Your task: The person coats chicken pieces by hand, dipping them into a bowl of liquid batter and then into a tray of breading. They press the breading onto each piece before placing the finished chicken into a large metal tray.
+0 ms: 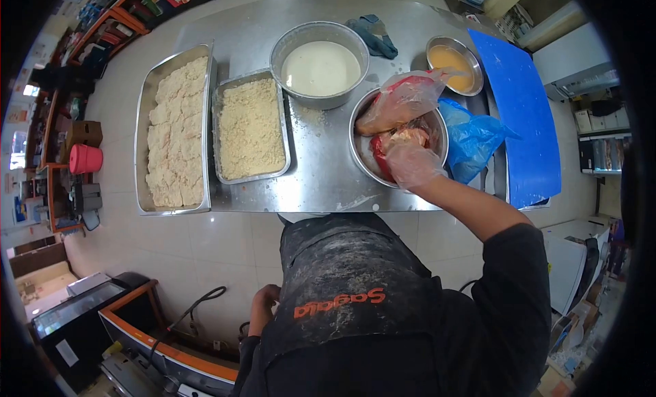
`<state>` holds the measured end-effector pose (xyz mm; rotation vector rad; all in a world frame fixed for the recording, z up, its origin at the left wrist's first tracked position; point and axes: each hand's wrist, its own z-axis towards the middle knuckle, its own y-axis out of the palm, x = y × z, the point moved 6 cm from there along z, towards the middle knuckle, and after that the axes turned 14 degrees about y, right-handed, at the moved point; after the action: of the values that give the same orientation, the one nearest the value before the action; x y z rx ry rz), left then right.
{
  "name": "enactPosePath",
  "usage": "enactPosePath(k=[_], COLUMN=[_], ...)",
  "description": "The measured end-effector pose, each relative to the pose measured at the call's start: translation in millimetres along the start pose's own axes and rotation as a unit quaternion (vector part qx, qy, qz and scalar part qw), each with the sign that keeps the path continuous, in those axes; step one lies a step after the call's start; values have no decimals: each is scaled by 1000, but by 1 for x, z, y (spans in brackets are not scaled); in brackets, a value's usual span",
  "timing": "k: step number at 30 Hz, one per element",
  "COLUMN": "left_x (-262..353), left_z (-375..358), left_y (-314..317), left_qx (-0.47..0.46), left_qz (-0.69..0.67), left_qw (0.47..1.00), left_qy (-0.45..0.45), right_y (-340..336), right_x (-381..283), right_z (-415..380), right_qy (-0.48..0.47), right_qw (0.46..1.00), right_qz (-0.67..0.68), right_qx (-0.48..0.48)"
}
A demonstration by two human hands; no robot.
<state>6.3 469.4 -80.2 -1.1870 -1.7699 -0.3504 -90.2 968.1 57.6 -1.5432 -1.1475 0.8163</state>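
Observation:
My right hand point(414, 166), in a clear plastic glove, reaches into a round metal bowl point(442, 154) on the steel table. Its fingers are closed round a piece of raw meat point(412, 136), partly covered by the glove. A clear and red plastic bag point(410, 95) with more meat in it stands up inside the bowl and leans over the rim. My left hand point(270, 296) hangs low beside the dark, flour-dusted apron point(348, 260), away from the table. Its fingers are mostly hidden against the apron.
Left on the steel table point(239, 52) stand a long tray of breaded pieces point(175, 130) and a crumb tray point(250, 129). Behind are a pot of whitish liquid point(321, 67), a dark cloth point(374, 36) and an orange-liquid bowl point(452, 63). A blue bag point(471, 141) and blue board point(523, 117) lie right.

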Motion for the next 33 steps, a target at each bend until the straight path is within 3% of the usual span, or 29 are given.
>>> enactPosePath(k=[1,3,6,9,12,13,14,15,18,19,22,23,24,27,29,30,33], left_x=[-11,-55,-97,-116,-101,-113,-109,-98,-76,-71,-67,-74,-88,-139,-160,-156,-114], left_z=[12,43,47,37,29,26,14,3,-26,-29,-31,-30,-23,-3,8,14,25], left_y=[2,8,10,18,20,20,23,23,26,25,19,21,22,28,29,27,21], left_qx=[-57,-218,-164,-76,-116,-69,-31,14,129,143,174,144,103,-82,-114,-113,-99], left_qz=[38,102,55,-116,-40,6,15,2,-90,-95,-90,-83,-72,-53,-75,-86,-70], left_qw=[997,923,919,893,921,975,991,997,987,985,981,986,990,957,926,921,938], left_qy=[-40,-301,-353,-427,-370,-213,-132,-75,-11,-1,11,-17,-63,-275,-352,-363,-323], right_y=[4,5,-1,4,6,-5,-12,-10,-49,-46,-22,10,17,4,-1,-3,18], right_x=[-1,-3,-2,-5,2,8,14,31,51,53,67,77,74,72,72,74,76], right_z=[6,16,25,28,26,28,33,42,39,39,48,61,64,56,45,41,42], right_qy=[-17,-21,14,33,50,53,55,122,16,26,37,26,14,116,156,177,191], right_qw=[1000,999,998,999,998,998,997,985,895,898,911,920,928,979,979,978,973], right_qz=[18,33,24,27,35,38,42,92,436,421,367,341,315,111,108,106,80], right_qx=[-8,-34,-56,-28,-13,-17,-21,-77,-98,-126,-186,-192,-199,-126,-70,-43,-100])
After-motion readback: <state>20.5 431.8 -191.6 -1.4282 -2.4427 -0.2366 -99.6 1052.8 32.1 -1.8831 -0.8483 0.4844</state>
